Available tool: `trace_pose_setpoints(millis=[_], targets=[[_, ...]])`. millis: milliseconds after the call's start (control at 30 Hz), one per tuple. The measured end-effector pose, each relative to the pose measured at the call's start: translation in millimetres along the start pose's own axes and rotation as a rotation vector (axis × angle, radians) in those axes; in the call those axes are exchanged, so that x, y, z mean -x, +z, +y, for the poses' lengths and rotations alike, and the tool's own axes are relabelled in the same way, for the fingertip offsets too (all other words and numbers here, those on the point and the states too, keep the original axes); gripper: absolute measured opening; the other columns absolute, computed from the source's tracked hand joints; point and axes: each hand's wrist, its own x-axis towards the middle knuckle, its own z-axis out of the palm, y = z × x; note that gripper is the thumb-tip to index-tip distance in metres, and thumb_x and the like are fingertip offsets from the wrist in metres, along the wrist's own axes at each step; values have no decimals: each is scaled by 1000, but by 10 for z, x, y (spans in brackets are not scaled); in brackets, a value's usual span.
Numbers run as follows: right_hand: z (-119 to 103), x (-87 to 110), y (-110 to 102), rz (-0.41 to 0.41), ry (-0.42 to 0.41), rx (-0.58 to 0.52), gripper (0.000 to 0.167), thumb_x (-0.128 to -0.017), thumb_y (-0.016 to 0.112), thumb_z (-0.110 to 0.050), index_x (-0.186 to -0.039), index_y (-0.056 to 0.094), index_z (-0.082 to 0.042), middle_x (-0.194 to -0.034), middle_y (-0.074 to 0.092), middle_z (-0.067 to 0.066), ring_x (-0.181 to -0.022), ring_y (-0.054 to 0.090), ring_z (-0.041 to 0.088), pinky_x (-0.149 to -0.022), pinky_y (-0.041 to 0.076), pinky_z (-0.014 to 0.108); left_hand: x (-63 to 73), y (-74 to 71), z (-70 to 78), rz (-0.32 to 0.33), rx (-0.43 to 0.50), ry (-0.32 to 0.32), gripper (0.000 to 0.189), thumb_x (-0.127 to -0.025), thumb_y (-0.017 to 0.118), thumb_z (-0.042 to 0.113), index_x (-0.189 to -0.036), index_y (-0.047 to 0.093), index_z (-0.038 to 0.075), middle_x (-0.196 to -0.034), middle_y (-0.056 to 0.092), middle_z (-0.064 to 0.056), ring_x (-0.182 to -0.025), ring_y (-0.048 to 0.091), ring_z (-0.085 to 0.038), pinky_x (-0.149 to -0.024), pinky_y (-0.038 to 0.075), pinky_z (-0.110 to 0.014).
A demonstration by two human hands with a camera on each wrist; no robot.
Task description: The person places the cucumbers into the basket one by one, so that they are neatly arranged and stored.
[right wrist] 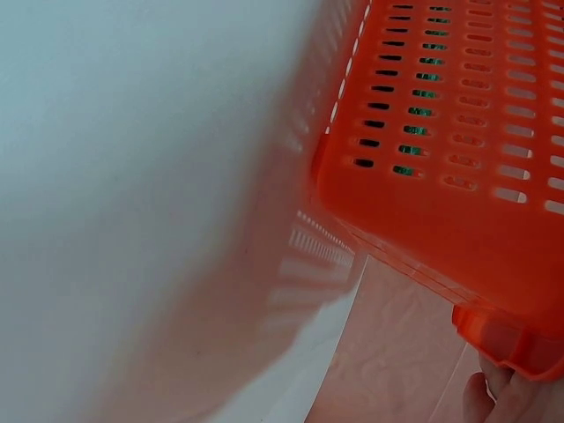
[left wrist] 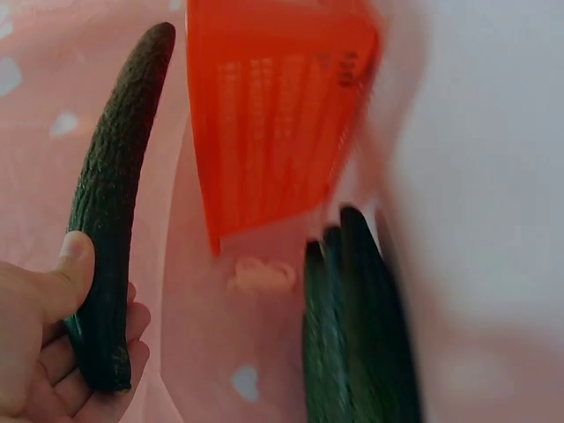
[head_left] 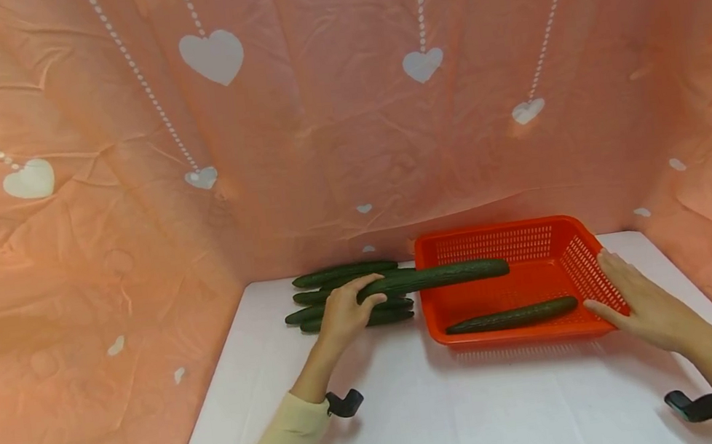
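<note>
My left hand (head_left: 344, 314) grips a long dark green cucumber (head_left: 441, 276) near one end, thumb on one side and fingers round the other. Its far part reaches over the left rim of a red plastic basket (head_left: 429, 316). In the left wrist view the left hand (left wrist: 40, 339) holds that cucumber (left wrist: 115, 185), its free end pointing up. My right hand (head_left: 656, 309) holds the basket's right rim, thumb over the inner side, fingers along the outside. Inside the basket, near its front wall, lies one cucumber (head_left: 513, 315).
Several cucumbers (head_left: 354, 321) lie stacked side by side left of the basket, also seen as cucumbers (left wrist: 357, 326) in the left wrist view. All stand on a white table (head_left: 418, 420). A pink cloth with white hearts (head_left: 331, 122) hangs behind and at the sides.
</note>
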Motion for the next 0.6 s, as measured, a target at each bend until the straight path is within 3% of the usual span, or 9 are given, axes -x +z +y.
trace_pose_setpoints(millis=[33, 100, 200, 267, 333, 533, 600], targets=[[-3, -4, -6, 2, -4, 3, 99, -107, 62, -44, -171, -1, -2, -175, 1, 32, -158, 6, 60, -120, 8, 81, -27, 26, 42, -6, 1, 6, 41, -96, 82, 23, -135, 76, 15, -119, 79, -13, -49, 36, -14, -73, 52, -42], [-6, -9, -16, 6, -10, 1, 99, -107, 62, -44, -171, -1, -2, -175, 2, 33, -158, 6, 60, -120, 8, 81, -79, 69, 121, -10, -14, 23, 41, -96, 82, 26, -136, 76, 15, -122, 78, -12, -51, 35, -8, -76, 55, -41], [-21, -18, -23, 8, -10, -6, 99, -106, 63, -44, -171, 0, -3, -175, 3, 33, -158, 7, 60, -119, 9, 82, -142, 131, 219, -13, -22, 30, 42, -97, 81, 29, -136, 76, 15, -128, 77, -11, -57, 54, -17, -82, 60, -45], [-32, -26, -24, -4, -2, -9, 100, -106, 63, -44, -172, -2, -5, -175, 2, 32, -158, 6, 60, -116, 13, 84, -176, 173, 272, -19, -32, 26, 43, -97, 80, 31, -137, 75, 15, -133, 75, -11, -74, 69, -26, -90, 62, -49], [-40, -30, -21, -10, 5, -5, 100, -106, 62, -45, -172, -2, -5, -175, 2, 32, -158, 7, 60, -115, 15, 85, -212, 221, 322, -28, -44, 18, 44, -98, 79, 32, -139, 74, 15, -132, 75, -11, -91, 75, -34, -93, 61, -50], [-12, 5, 8, 9, -9, 0, 100, -106, 64, -45, -172, 1, -4, -175, 5, 32, -157, 10, 60, -113, 18, 86, -309, 377, 474, -85, -34, -8, 45, -101, 76, 33, -141, 72, 12, -103, 79, -11, -74, 70, -29, -88, 61, -46], [5, 23, 12, 21, -13, -2, 100, -106, 64, -44, -172, 1, -4, -175, 5, 32, -158, 9, 59, -112, 18, 87, -353, 435, 525, -101, -34, -8, 44, -101, 76, 33, -140, 73, 12, -103, 79, -11, -72, 68, -26, -88, 61, -45]])
